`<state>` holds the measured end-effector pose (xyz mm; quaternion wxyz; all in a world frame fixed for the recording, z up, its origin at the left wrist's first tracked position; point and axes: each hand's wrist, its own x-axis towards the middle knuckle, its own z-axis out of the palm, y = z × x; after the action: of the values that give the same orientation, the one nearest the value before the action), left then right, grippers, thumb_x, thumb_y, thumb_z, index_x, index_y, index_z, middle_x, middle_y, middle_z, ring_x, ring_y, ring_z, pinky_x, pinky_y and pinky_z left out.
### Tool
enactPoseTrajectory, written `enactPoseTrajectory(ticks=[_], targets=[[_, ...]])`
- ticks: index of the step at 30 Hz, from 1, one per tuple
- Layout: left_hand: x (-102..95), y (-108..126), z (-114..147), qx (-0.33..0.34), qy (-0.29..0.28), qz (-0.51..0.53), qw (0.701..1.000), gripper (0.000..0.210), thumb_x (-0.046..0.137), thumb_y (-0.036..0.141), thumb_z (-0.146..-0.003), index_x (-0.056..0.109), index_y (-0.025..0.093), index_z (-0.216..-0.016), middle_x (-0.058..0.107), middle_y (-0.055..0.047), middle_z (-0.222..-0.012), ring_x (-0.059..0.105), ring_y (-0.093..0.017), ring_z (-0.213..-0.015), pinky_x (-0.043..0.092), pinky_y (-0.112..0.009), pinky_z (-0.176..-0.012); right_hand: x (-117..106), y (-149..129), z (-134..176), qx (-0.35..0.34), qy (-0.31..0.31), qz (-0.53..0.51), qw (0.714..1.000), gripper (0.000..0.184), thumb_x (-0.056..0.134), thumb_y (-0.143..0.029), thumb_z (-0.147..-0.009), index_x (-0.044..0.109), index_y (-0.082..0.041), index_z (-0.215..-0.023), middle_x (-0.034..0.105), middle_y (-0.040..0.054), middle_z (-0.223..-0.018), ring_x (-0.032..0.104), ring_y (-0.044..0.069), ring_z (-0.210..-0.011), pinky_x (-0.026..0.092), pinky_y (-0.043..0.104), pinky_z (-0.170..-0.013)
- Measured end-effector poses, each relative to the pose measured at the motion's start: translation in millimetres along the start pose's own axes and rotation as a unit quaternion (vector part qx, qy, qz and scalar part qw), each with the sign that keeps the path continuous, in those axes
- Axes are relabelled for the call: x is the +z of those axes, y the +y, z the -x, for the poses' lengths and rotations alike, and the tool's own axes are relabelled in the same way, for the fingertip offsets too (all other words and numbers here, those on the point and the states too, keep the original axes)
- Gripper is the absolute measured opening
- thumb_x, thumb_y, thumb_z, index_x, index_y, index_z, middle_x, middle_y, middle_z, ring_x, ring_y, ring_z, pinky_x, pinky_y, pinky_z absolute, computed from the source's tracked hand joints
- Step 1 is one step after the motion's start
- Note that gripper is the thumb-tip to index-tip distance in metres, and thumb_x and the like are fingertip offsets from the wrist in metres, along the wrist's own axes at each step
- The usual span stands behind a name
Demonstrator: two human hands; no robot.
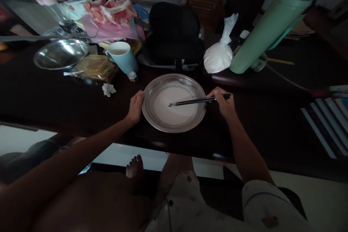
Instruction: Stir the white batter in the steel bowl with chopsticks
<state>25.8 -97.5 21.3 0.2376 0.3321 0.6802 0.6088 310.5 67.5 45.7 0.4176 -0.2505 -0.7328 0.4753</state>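
A round metal bowl stands on the dark table, holding a pale, whitish mixture with a smooth surface. My left hand grips the bowl's left rim, thumb near the edge. In my right hand, closed fingers hold a pair of black chopsticks. Their tips dip into the mixture near the middle of the bowl and have some of it on them. Behind the bowl to the right sits a tied plastic bag of white powder.
A tall green thermos stands behind my right hand, with books further right. At the back left are a blue mug, an empty metal bowl, a plastic-wrapped package and a crumpled tissue. A black bag lies behind the bowl.
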Motion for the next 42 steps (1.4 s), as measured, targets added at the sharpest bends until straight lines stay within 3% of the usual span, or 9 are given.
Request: enactPoseTrajectory(ticks=[3, 9, 15, 21, 28, 34, 40, 42], targets=[[1.0, 1.8, 0.0, -0.007, 0.004, -0.001, 1.000, 0.051, 0.065, 0.043, -0.091, 0.039, 0.020, -0.054, 0.033, 0.003, -0.059, 0.032, -0.012, -0.056, 0.034, -0.026, -0.050, -0.4, 1.2, -0.3, -0.011, 0.031, -0.023, 0.999, 0.048, 0.056, -0.057, -0.094, 0.072, -0.023, -0.064, 0.061, -0.0001, -0.062, 0.056, 0.013, -0.058, 0.045, 0.029, -0.058], [2.9, 4.3, 1.0, -0.025, 0.013, 0.001, 1.000, 0.049, 0.064, 0.038, -0.093, 0.039, 0.020, -0.054, 0.034, 0.003, -0.059, 0.032, -0.011, -0.057, 0.034, -0.025, -0.051, 0.6, 1.8, 0.8, 0.016, -0.048, 0.016, 0.999, 0.044, 0.059, -0.061, -0.091, 0.075, -0.024, -0.074, 0.066, 0.0011, -0.067, 0.062, 0.016, -0.066, 0.050, 0.032, -0.068], [1.8, 3.9, 0.6, -0.018, 0.006, 0.004, 1.000, 0.050, 0.065, 0.039, -0.091, 0.039, 0.020, -0.053, 0.034, 0.003, -0.057, 0.031, -0.012, -0.056, 0.033, -0.026, -0.050, -1.6, 2.3, 0.1, -0.007, 0.020, -0.003, 1.000, 0.050, 0.054, -0.061, -0.093, 0.071, -0.024, -0.064, 0.062, 0.0010, -0.064, 0.059, 0.015, -0.062, 0.048, 0.032, -0.062], [1.7, 0.8, -0.3, -0.011, 0.008, 0.008, 1.000, 0.048, 0.063, 0.039, -0.091, 0.040, 0.020, -0.053, 0.034, 0.003, -0.057, 0.031, -0.012, -0.057, 0.032, -0.026, -0.051, 1.1, 1.5, 1.4, 0.009, -0.048, 0.017, 0.999, 0.043, 0.058, -0.058, -0.092, 0.076, -0.023, -0.076, 0.065, 0.0009, -0.069, 0.062, 0.015, -0.067, 0.050, 0.032, -0.068], [0.5, 0.6, -0.3, -0.005, -0.001, 0.003, 1.000, 0.047, 0.064, 0.039, -0.090, 0.040, 0.020, -0.054, 0.035, 0.002, -0.058, 0.032, -0.012, -0.057, 0.032, -0.027, -0.051, -5.6, 3.2, -1.5, -0.014, 0.039, -0.009, 0.999, 0.051, 0.054, -0.061, -0.093, 0.071, -0.023, -0.062, 0.060, 0.0007, -0.060, 0.056, 0.014, -0.057, 0.044, 0.029, -0.055], [1.2, -0.7, -0.3, -0.009, 0.005, 0.006, 1.000, 0.048, 0.064, 0.042, -0.091, 0.039, 0.020, -0.055, 0.034, 0.003, -0.058, 0.031, -0.013, -0.057, 0.033, -0.027, -0.050, 0.6, 2.6, 1.5, 0.008, -0.062, 0.013, 0.998, 0.041, 0.059, -0.057, -0.092, 0.076, -0.023, -0.077, 0.065, 0.0017, -0.070, 0.061, 0.015, -0.065, 0.050, 0.032, -0.066], [1.0, 3.7, 0.9, -0.013, 0.000, -0.015, 1.000, 0.047, 0.062, 0.037, -0.093, 0.039, 0.020, -0.056, 0.034, 0.003, -0.059, 0.032, -0.012, -0.059, 0.033, -0.026, -0.053, -2.3, 3.2, -1.0, 0.000, 0.039, 0.014, 0.999, 0.050, 0.054, -0.062, -0.092, 0.071, -0.023, -0.066, 0.061, 0.0005, -0.062, 0.056, 0.014, -0.059, 0.047, 0.030, -0.059], [1.1, 5.0, 1.0, -0.016, 0.001, -0.017, 1.000, 0.047, 0.060, 0.036, -0.094, 0.039, 0.020, -0.056, 0.034, 0.003, -0.059, 0.031, -0.012, -0.058, 0.033, -0.026, -0.053, -2.0, 4.8, -0.5, -0.006, 0.038, -0.005, 0.999, 0.052, 0.053, -0.062, -0.093, 0.070, -0.023, -0.063, 0.059, 0.0004, -0.060, 0.054, 0.013, -0.057, 0.045, 0.030, -0.056]])
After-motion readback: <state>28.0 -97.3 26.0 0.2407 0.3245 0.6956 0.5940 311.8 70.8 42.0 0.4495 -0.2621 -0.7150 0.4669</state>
